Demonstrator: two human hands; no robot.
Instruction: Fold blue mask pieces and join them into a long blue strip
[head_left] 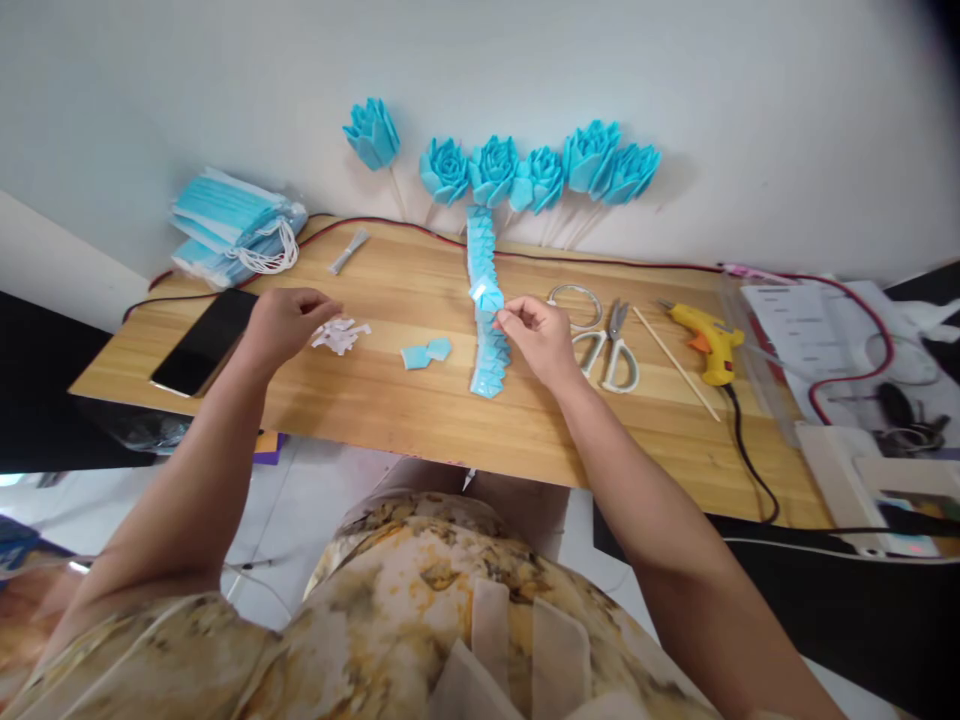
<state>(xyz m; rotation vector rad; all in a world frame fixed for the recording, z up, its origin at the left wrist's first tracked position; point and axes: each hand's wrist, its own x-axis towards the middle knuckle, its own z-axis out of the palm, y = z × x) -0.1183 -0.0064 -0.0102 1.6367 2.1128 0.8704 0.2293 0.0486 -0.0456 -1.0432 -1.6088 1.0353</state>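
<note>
My right hand pinches the edge of a light-blue petal piece, which lies over a long overlapping row of blue petal pieces at the middle of the table. To the left, my left hand hovers above a small pile of white scraps. Its thumb and fingers are pressed together, and anything between them is too small to make out. Two loose blue pieces rest between the hands. White-handled scissors lie just right of my right hand.
Blue flowers on sticks lean along the wall. Bagged face masks and a phone are at left. Toward the right are a tape ring, a wooden stick, a yellow glue gun with its cord, and a power strip.
</note>
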